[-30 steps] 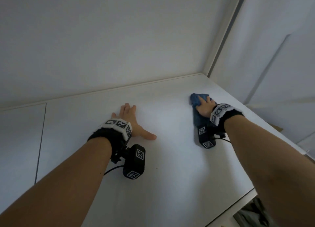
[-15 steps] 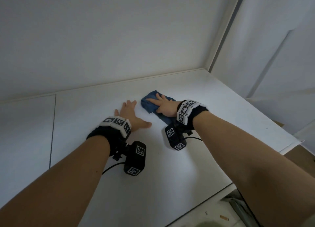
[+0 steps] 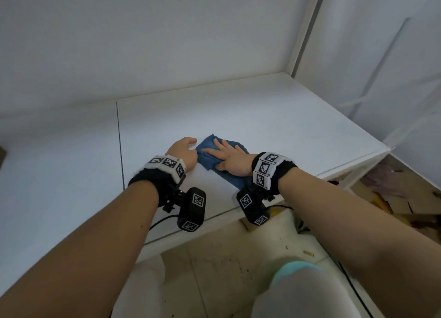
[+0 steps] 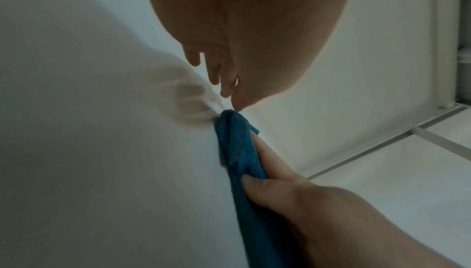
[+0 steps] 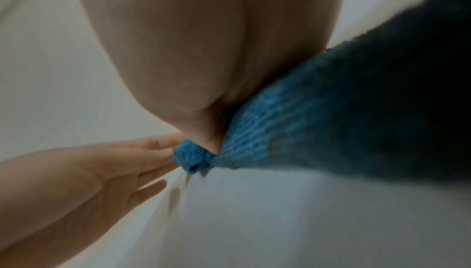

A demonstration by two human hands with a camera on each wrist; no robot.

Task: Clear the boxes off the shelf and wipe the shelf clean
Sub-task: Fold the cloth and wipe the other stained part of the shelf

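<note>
A blue cloth (image 3: 208, 150) lies on the white shelf top (image 3: 262, 117), close to its front edge. My right hand (image 3: 226, 156) presses flat on the cloth with straight, spread fingers; the left wrist view shows these right fingers (image 4: 270, 157) lying along the cloth (image 4: 239, 151). Just left of it, my left hand (image 3: 185, 149) rests on the shelf and its fingertips (image 5: 165, 145) touch the cloth's bunched corner (image 5: 191, 157) without gripping it. No box shows on the shelf.
A white wall (image 3: 167, 43) backs the shelf, and a wall panel (image 3: 370, 55) closes off its right end. A dark seam (image 3: 120, 145) crosses the shelf top at left. Below the front edge (image 3: 214, 218) are speckled floor tiles (image 3: 226, 270) and flattened cardboard (image 3: 393, 198).
My right hand has slid the cloth left and toward the front edge until it meets my left hand. The left hand has drawn back a little and its fingers are less spread.
</note>
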